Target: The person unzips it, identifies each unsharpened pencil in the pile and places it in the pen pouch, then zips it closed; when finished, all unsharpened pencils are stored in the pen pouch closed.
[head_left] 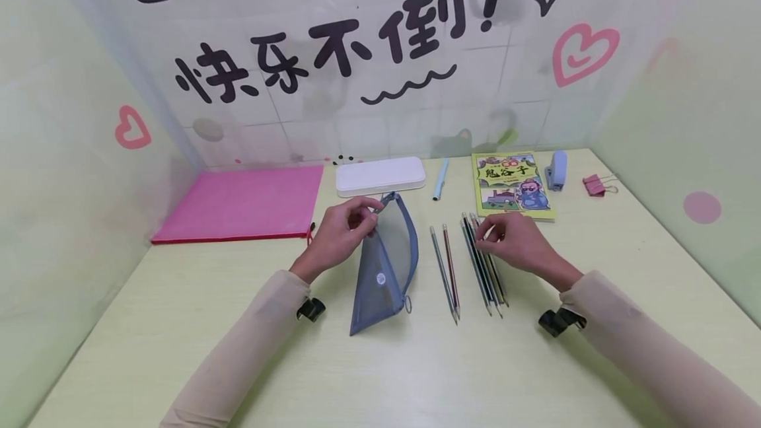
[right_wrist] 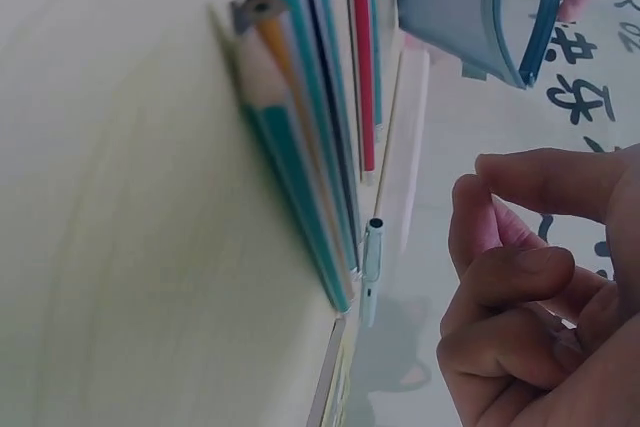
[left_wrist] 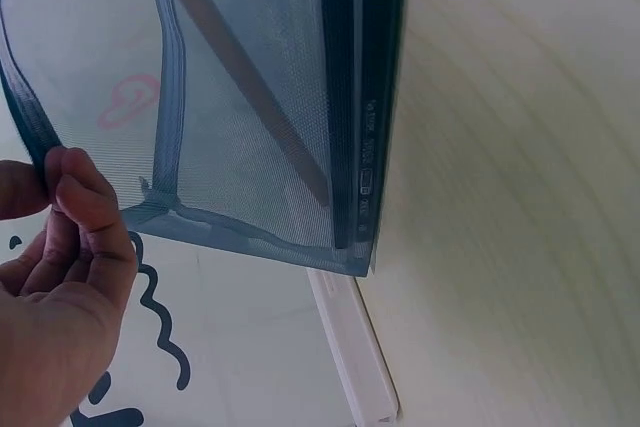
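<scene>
Blue mesh pouch (head_left: 385, 263) upright, unzipped, beside loose pencils (head_left: 483, 263) on desk

Beige sleeves, black wrist mounts
</scene>
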The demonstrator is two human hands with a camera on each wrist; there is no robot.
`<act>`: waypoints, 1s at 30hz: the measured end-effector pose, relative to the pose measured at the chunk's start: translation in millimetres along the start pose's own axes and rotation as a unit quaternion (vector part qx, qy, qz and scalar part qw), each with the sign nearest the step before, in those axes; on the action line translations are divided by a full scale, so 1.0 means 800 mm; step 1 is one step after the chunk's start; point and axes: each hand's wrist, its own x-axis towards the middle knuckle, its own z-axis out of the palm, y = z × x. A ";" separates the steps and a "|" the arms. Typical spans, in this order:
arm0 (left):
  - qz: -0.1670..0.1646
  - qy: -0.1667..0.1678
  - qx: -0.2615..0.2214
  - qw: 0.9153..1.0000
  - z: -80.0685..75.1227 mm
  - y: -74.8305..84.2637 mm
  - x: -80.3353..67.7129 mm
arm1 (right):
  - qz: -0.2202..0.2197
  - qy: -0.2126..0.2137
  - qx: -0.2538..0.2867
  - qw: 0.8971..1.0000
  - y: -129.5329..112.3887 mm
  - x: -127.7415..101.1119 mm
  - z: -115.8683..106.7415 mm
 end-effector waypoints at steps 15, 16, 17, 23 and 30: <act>-0.004 -0.009 0.002 1.000 0.001 -0.002 0.002 | -0.052 -0.047 -0.083 0.994 0.006 0.005 0.015; -0.003 -0.009 0.003 1.000 0.001 -0.002 0.002 | -0.057 -0.046 -0.089 0.993 0.005 0.006 0.017; -0.002 -0.009 0.003 1.000 0.001 -0.002 0.002 | -0.062 -0.046 -0.095 0.992 0.004 0.006 0.018; -0.002 -0.010 0.002 1.000 0.001 -0.004 0.001 | -0.063 -0.059 -0.126 0.988 -0.004 0.010 0.025; -0.006 -0.013 0.000 1.000 0.002 -0.002 0.000 | -0.043 -0.070 -0.139 0.987 -0.013 0.015 0.031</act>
